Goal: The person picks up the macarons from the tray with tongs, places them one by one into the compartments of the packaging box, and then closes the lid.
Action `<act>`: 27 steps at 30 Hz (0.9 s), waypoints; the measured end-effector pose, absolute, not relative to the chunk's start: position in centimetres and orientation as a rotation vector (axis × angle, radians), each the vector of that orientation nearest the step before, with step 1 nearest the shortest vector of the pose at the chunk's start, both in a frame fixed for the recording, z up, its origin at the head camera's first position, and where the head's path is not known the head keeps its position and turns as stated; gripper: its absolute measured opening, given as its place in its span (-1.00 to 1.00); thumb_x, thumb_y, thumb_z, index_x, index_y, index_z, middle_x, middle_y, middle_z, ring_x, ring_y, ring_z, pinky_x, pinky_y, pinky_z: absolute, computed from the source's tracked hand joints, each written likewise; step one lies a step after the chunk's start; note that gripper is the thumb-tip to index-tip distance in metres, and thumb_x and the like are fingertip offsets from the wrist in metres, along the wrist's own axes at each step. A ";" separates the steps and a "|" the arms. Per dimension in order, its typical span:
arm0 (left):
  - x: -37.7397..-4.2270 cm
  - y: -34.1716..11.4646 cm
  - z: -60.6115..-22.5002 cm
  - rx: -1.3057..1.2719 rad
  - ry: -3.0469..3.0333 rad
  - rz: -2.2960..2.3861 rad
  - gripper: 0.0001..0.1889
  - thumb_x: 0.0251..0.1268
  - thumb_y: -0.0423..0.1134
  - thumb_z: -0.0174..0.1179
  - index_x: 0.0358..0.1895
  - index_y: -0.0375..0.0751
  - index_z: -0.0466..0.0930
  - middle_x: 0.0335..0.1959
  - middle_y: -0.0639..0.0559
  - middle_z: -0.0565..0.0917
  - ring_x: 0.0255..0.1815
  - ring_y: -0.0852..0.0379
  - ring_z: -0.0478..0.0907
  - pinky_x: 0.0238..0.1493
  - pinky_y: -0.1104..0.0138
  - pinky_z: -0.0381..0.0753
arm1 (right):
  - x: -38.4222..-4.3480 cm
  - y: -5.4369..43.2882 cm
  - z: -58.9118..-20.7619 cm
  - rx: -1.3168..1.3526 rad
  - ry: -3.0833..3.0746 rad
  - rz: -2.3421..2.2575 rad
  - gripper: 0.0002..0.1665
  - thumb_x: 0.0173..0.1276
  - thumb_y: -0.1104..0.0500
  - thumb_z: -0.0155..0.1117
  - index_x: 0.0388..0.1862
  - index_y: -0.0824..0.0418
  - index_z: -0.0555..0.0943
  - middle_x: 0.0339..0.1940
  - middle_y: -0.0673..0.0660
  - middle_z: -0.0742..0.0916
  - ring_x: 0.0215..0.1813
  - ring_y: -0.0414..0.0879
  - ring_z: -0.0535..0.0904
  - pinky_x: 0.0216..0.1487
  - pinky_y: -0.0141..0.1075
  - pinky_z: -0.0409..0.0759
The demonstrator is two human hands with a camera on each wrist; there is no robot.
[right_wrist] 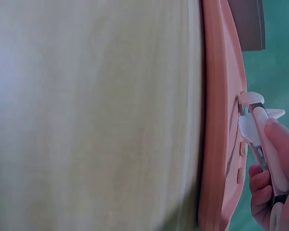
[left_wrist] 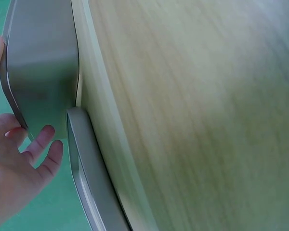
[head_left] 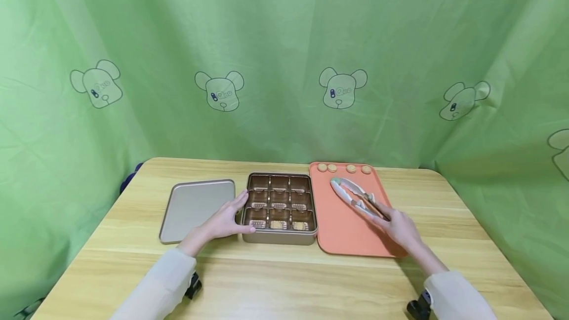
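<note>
My left hand (head_left: 228, 219) rests against the left side of a square metal tin (head_left: 280, 237), thumb at its front rim and fingers spread along the left rim. Inside the tin is a brown divided insert (head_left: 279, 196); a cookie (head_left: 300, 225) lies in its front right compartment and another cookie (head_left: 278, 224) in the front middle one. In my right hand (head_left: 397, 226) I hold tongs (head_left: 355, 199) above an orange tray (head_left: 338, 231). Their tips (head_left: 336, 180) point to the tray's far left; whether anything sits between them, I cannot tell.
Several round cookies (head_left: 351, 168) line the tray's far edge. A flat metal lid (head_left: 197, 206) lies left of the tin. All stand on a wooden table (head_left: 266, 280), with a green curtain (head_left: 280, 63) behind it.
</note>
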State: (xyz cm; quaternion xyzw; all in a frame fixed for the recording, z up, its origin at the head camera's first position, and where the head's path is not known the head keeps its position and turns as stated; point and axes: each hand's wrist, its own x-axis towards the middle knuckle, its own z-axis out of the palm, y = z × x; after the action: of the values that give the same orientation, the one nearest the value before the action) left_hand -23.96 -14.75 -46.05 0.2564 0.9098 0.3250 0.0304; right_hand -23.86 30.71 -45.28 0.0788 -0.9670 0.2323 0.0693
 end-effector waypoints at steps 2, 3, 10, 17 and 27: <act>-23.9 -14.7 -46.0 0.792 2.803 0.998 0.06 -0.06 0.12 0.31 0.36 -0.48 -0.05 0.44 -0.26 -0.09 0.40 -0.23 -0.05 0.35 -0.14 -0.12 | -23.4 30.6 -45.2 0.243 -2.899 0.746 -0.32 0.26 -0.03 0.20 0.25 0.32 0.35 -0.15 0.51 0.60 -0.44 0.04 0.43 -0.49 -0.21 0.36; -23.9 -14.7 -46.0 0.787 2.803 0.999 0.06 -0.07 0.12 0.31 0.36 -0.47 -0.05 0.44 -0.25 -0.10 0.40 -0.22 -0.05 0.35 -0.14 -0.12 | -23.2 30.6 -45.1 0.253 -2.886 0.763 -0.33 0.27 -0.03 0.20 0.25 0.32 0.36 -0.08 0.53 0.58 -0.42 0.04 0.44 -0.47 -0.21 0.36; -24.0 -14.7 -46.0 0.767 2.808 1.006 0.07 -0.09 0.13 0.32 0.37 -0.45 -0.05 0.44 -0.25 -0.09 0.39 -0.26 -0.02 0.34 -0.16 -0.09 | -22.1 29.5 -44.7 0.332 -2.746 0.862 -0.40 0.24 0.06 0.24 0.21 0.32 0.41 -0.18 0.40 0.66 -0.46 -0.04 0.40 -0.49 -0.31 0.36; -24.1 -14.6 -45.9 0.770 2.805 1.009 0.07 -0.08 0.12 0.32 0.36 -0.47 -0.05 0.43 -0.26 -0.09 0.39 -0.25 -0.02 0.34 -0.16 -0.11 | -22.2 29.0 -45.2 0.580 -2.592 0.954 -0.38 0.15 0.21 0.32 0.22 0.24 0.43 -0.33 0.07 0.65 -0.43 -0.27 0.37 -0.47 -0.41 0.38; -24.1 -14.8 -46.0 0.785 2.802 0.990 0.07 -0.07 0.15 0.30 0.37 -0.46 -0.06 0.43 -0.26 -0.09 0.40 -0.26 -0.04 0.34 -0.15 -0.11 | -22.4 27.3 -43.9 0.892 -2.592 1.079 -0.34 0.13 0.23 0.33 0.25 0.18 0.41 -0.52 -0.13 0.45 -0.47 -0.30 0.29 -0.53 -0.45 0.36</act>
State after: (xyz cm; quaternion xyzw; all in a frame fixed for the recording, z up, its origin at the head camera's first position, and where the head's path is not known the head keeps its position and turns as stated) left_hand -24.09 -14.78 -45.96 0.2552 0.9111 0.3220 0.0338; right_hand -22.44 27.34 -43.91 0.3013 -0.8757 0.3645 0.0975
